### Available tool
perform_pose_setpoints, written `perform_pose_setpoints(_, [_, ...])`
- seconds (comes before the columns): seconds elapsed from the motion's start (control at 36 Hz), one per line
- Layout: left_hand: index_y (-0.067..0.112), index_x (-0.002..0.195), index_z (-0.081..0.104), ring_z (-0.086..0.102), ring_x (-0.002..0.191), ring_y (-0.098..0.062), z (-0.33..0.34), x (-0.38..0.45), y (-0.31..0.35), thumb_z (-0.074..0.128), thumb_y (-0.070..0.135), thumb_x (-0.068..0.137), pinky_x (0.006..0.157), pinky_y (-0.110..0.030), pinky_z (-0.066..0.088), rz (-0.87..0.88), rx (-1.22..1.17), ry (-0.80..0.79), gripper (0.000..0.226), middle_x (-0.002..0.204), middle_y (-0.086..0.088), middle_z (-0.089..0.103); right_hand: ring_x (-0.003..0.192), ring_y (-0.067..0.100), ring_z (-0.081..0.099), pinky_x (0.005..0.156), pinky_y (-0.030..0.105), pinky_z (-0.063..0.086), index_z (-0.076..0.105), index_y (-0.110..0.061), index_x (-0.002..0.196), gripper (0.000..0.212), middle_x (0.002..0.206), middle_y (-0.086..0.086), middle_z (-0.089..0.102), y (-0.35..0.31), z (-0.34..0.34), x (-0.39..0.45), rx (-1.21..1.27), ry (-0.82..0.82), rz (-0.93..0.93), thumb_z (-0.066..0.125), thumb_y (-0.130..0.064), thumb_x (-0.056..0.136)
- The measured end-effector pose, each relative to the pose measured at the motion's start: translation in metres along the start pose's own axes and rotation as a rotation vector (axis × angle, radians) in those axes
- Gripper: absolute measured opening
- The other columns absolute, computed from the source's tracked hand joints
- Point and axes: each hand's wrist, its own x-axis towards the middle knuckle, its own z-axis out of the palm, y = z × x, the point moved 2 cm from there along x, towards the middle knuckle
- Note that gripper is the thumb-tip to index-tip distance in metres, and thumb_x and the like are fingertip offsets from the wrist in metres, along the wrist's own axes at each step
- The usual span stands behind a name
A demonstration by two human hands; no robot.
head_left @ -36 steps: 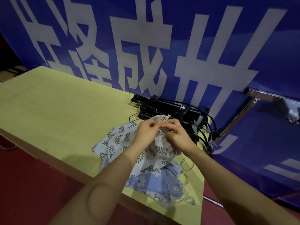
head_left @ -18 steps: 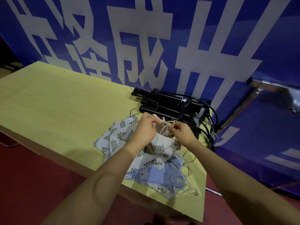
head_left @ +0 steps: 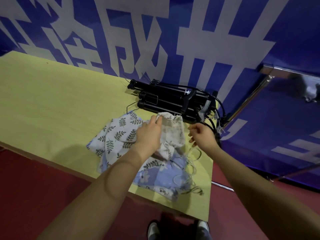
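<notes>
Pouch (head_left: 173, 130) rim is pinched in your left hand (head_left: 149, 134). Your right hand (head_left: 202, 135) sits just right of it, loosely curled, apparently empty.

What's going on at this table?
A person at a yellow table is working on a small leaf-print pouch. The left hand grips the pouch near its gathered top, over a pile of printed cloth bags. The right hand is beside the pouch, not touching it, fingers curled; whether it pinches a drawstring is unclear. Folded black tripods lie behind.
</notes>
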Motion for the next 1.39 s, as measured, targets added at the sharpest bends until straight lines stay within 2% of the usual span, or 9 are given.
perform_pose_setpoints(0.25, [0.006, 0.146, 0.014, 0.039, 0.124, -0.038, -0.006, 0.015, -0.026, 0.065, 0.016, 0.084, 0.083, -0.041, 0.049, -0.227, 0.102, -0.012, 0.081, 0.144, -0.013, 0.026, 0.069, 0.033, 0.062, 0.06, 0.038, 0.052, 0.061, -0.007, 0.1, 0.02, 0.083, 0.016, 0.063, 0.035, 0.007, 0.011, -0.201, -0.039, -0.02, 0.043, -0.003, 0.094])
perform_pose_setpoints(0.44, [0.01, 0.144, 0.02, 0.04, 0.125, -0.037, 0.006, 0.036, -0.024, 0.064, 0.011, 0.084, 0.086, -0.043, 0.046, -0.227, 0.039, -0.043, 0.075, 0.142, -0.012, 0.029, 0.088, 0.031, 0.062, 0.075, 0.036, 0.05, 0.059, -0.01, 0.124, 0.031, 0.117, 0.016, 0.06, 0.032, 0.035, 0.046, -0.404, -0.135, -0.131, 0.046, -0.006, 0.095])
perform_pose_setpoints(0.53, [0.013, 0.145, 0.02, 0.038, 0.127, -0.036, 0.012, 0.043, -0.019, 0.061, 0.009, 0.084, 0.089, -0.043, 0.044, -0.203, -0.007, -0.055, 0.073, 0.14, -0.011, 0.029, 0.103, 0.036, 0.057, 0.088, 0.04, 0.048, 0.06, -0.011, 0.119, 0.032, 0.118, 0.016, 0.053, 0.031, 0.046, 0.057, -0.491, -0.165, -0.169, 0.048, -0.002, 0.091])
perform_pose_setpoints(0.69, [0.014, 0.143, 0.024, 0.044, 0.12, -0.031, 0.022, 0.047, -0.02, 0.063, 0.014, 0.085, 0.09, -0.038, 0.043, -0.181, -0.046, -0.02, 0.07, 0.137, -0.009, 0.035, 0.096, 0.022, 0.044, 0.083, 0.032, 0.047, 0.065, -0.01, 0.111, 0.029, 0.104, 0.007, 0.04, 0.037, 0.056, 0.06, -0.54, -0.305, -0.263, 0.066, -0.006, 0.082])
perform_pose_setpoints(0.86, [0.015, 0.143, 0.026, 0.046, 0.117, -0.03, 0.022, 0.047, -0.022, 0.06, 0.01, 0.084, 0.09, -0.037, 0.043, -0.154, -0.061, 0.008, 0.068, 0.137, -0.008, 0.035, 0.094, 0.025, 0.049, 0.075, 0.022, 0.032, 0.064, -0.009, 0.105, 0.029, 0.097, 0.003, 0.038, 0.044, 0.058, 0.069, -0.566, -0.281, -0.255, 0.057, 0.008, 0.082])
perform_pose_setpoints(1.06, [0.016, 0.143, 0.026, 0.049, 0.114, -0.029, 0.023, 0.046, -0.019, 0.06, 0.008, 0.083, 0.088, -0.035, 0.044, -0.122, -0.071, 0.039, 0.07, 0.135, -0.007, 0.037, 0.117, 0.032, 0.037, 0.09, 0.029, 0.03, 0.053, -0.008, 0.1, 0.03, 0.129, 0.017, 0.034, 0.053, 0.059, 0.069, -0.654, -0.326, -0.207, 0.065, 0.007, 0.076])
perform_pose_setpoints(1.17, [0.016, 0.142, 0.027, 0.05, 0.112, -0.028, 0.02, 0.043, -0.017, 0.059, 0.008, 0.083, 0.087, -0.035, 0.043, -0.11, -0.093, 0.041, 0.068, 0.134, -0.007, 0.037, 0.107, 0.026, 0.042, 0.076, 0.018, 0.025, 0.049, -0.004, 0.103, 0.028, 0.116, 0.013, 0.04, 0.055, 0.056, 0.065, -0.585, -0.281, -0.212, 0.056, 0.009, 0.079])
perform_pose_setpoints(1.25, [0.016, 0.143, 0.026, 0.049, 0.111, -0.029, 0.018, 0.041, -0.016, 0.057, 0.006, 0.084, 0.086, -0.035, 0.043, -0.099, -0.142, 0.023, 0.067, 0.135, -0.007, 0.036, 0.067, 0.014, 0.042, 0.052, 0.018, 0.029, 0.042, -0.009, 0.095, 0.009, 0.078, -0.001, 0.045, 0.045, 0.047, 0.057, -0.362, -0.221, -0.157, 0.042, -0.001, 0.093])
perform_pose_setpoints(1.39, [0.016, 0.143, 0.028, 0.049, 0.112, -0.029, 0.013, 0.036, -0.015, 0.053, -0.001, 0.083, 0.076, -0.034, 0.043, -0.079, -0.277, 0.011, 0.067, 0.136, -0.006, 0.035, 0.06, 0.015, 0.047, 0.056, 0.026, 0.038, 0.049, -0.004, 0.096, 0.016, 0.07, 0.003, 0.052, 0.018, 0.031, 0.045, -0.095, -0.006, -0.231, 0.045, -0.019, 0.099])
